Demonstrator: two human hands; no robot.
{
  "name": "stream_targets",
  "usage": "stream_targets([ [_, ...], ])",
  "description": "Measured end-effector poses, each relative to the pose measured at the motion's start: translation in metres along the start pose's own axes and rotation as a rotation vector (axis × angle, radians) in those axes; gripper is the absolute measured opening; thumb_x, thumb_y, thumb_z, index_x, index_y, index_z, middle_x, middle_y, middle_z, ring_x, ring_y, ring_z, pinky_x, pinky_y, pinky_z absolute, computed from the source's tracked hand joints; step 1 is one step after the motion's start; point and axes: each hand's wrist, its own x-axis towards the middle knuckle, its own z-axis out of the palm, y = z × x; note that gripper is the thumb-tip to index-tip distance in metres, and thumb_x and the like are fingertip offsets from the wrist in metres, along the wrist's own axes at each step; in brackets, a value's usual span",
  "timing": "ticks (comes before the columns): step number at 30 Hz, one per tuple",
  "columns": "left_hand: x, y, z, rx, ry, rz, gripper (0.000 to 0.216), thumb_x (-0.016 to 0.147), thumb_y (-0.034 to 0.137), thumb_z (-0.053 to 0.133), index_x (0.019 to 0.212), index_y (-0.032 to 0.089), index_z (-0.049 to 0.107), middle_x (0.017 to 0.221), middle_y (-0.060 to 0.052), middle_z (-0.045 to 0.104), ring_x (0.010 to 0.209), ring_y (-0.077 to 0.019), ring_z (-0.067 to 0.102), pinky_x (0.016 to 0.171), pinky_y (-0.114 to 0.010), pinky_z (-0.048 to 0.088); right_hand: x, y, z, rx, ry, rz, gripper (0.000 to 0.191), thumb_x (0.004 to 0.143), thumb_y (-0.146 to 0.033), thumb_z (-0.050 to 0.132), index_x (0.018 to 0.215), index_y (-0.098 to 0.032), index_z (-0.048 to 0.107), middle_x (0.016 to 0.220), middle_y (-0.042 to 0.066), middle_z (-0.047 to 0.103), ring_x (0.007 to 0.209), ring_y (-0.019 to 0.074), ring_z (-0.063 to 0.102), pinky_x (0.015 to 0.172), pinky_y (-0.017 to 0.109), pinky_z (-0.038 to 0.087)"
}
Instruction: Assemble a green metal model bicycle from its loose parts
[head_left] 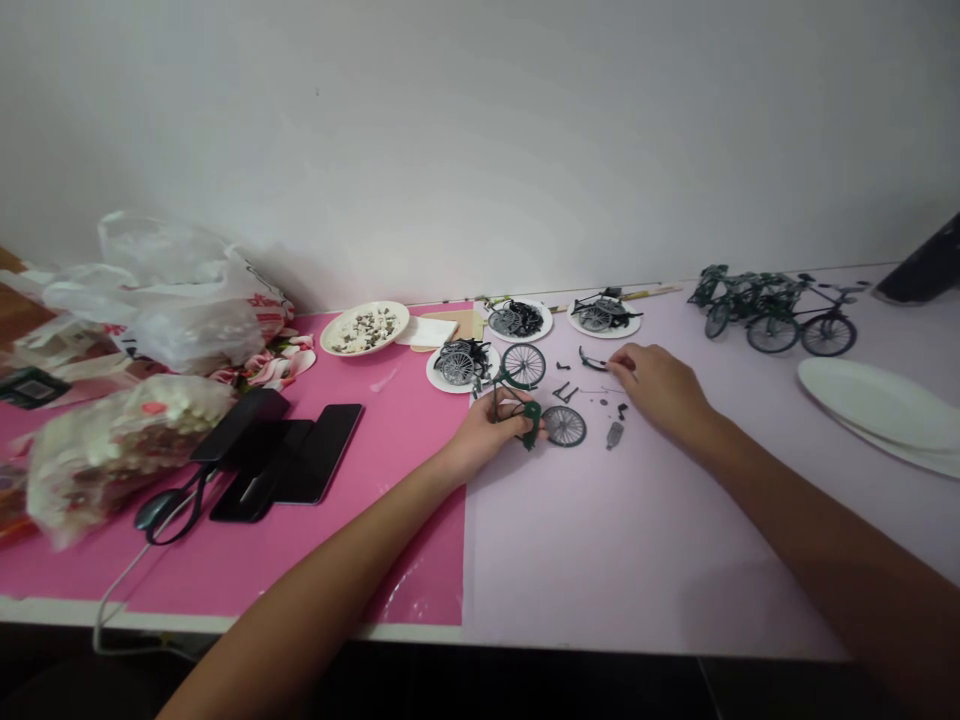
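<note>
Now | pink-and-lilac table [600, 550], white wall [480, 150] | left hand [487, 432] grips model bike [523, 364] | right hand [660, 387] grip unclear

Plastic bags [172, 290], dark phones [319, 452] and scissors [176, 505] lie on the pink mat [390, 480].

I log the table [412, 632]: a pink sheet [360, 570] covers its left half and a pale lilac sheet [600, 560] the right. Far left corner: plastic bags [172, 300]. Back edge: a plate of pale bits [365, 328], three small plates of wheel parts [520, 320], finished model bicycles [780, 315]. Right edge: stacked white plates [885, 405]. Left half: black phones [300, 455], scissors [169, 505]. Centre: a loose wheel [564, 426], small dark parts [615, 435].
</note>
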Motion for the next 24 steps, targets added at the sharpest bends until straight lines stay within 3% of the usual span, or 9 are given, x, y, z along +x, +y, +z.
stream_targets([
  [5, 0.0, -0.001, 0.002, -0.012, 0.075, 0.043, 0.043, 0.067, 0.017, 0.078, 0.103, 0.018, 0.055, 0.084, -0.002, 0.076, 0.073, -0.0197, 0.077, 0.082, -0.037, 0.059, -0.007, -0.034, -0.011, 0.44, 0.121, -0.161, 0.02, 0.098, -0.035, 0.062, 0.103, -0.024, 0.077, 0.102, 0.008, 0.074, 0.092, 0.0248, 0.068, 0.071, 0.038, 0.058],
  [8, 0.001, -0.003, 0.003, -0.001, 0.117, 0.077, 0.043, 0.069, 0.019, 0.077, 0.105, 0.018, 0.054, 0.084, -0.002, 0.076, 0.075, -0.0194, 0.077, 0.085, -0.037, 0.059, -0.015, -0.053, -0.014, 0.546, 0.171, -0.238, 0.019, 0.098, -0.035, 0.063, 0.104, -0.027, 0.079, 0.097, 0.007, 0.071, 0.089, 0.0234, 0.068, 0.071, 0.038, 0.061],
  [12, 0.002, -0.004, 0.004, 0.014, 0.133, 0.082, 0.042, 0.07, 0.018, 0.077, 0.105, 0.018, 0.054, 0.087, -0.004, 0.077, 0.075, -0.0195, 0.077, 0.084, -0.037, 0.059, -0.027, -0.071, -0.015, 0.57, 0.158, -0.375, 0.011, 0.095, -0.032, 0.07, 0.097, -0.026, 0.079, 0.093, 0.007, 0.073, 0.078, 0.0213, 0.068, 0.066, 0.037, 0.059],
  [16, 0.002, -0.003, 0.004, 0.009, 0.131, 0.072, 0.041, 0.07, 0.015, 0.076, 0.104, 0.018, 0.055, 0.085, -0.002, 0.075, 0.073, -0.0185, 0.076, 0.082, -0.036, 0.059, -0.033, -0.08, -0.015, 0.569, 0.133, -0.502, 0.01, 0.098, -0.026, 0.067, 0.096, -0.026, 0.077, 0.088, 0.006, 0.077, 0.081, 0.0222, 0.071, 0.071, 0.037, 0.059],
  [24, 0.0, -0.001, 0.005, 0.046, 0.128, 0.096, 0.037, 0.071, 0.013, 0.074, 0.103, 0.017, 0.056, 0.082, 0.0, 0.073, 0.074, -0.0178, 0.076, 0.08, -0.033, 0.059, -0.035, -0.081, -0.013, 0.512, 0.099, -0.534, 0.016, 0.1, -0.027, 0.064, 0.095, -0.027, 0.079, 0.087, 0.004, 0.08, 0.079, 0.0215, 0.073, 0.073, 0.036, 0.059],
])
